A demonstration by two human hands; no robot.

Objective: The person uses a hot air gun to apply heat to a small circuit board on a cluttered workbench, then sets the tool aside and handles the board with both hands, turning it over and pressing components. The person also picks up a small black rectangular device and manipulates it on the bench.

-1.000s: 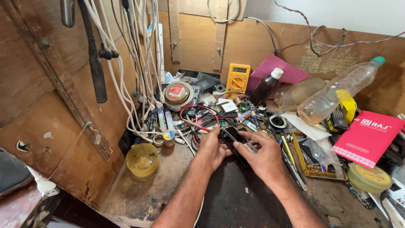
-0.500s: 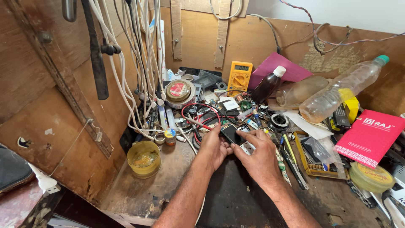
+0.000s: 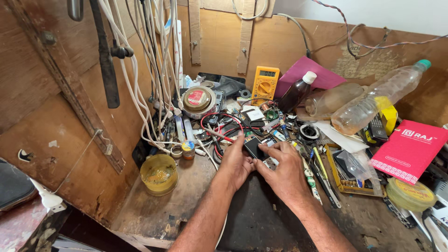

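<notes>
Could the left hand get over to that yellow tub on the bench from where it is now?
Probably yes. The left hand is on the small black part, and the yellow tub sits open on the bench to its left with only bare wood between. It would have to let go of the part first.

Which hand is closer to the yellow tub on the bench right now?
Left. The left hand sits just right of the yellow tub, with bare bench between them. The right hand lies farther right, beyond the left one.

both forearms bare, no sleeves, rings or watch.
</notes>
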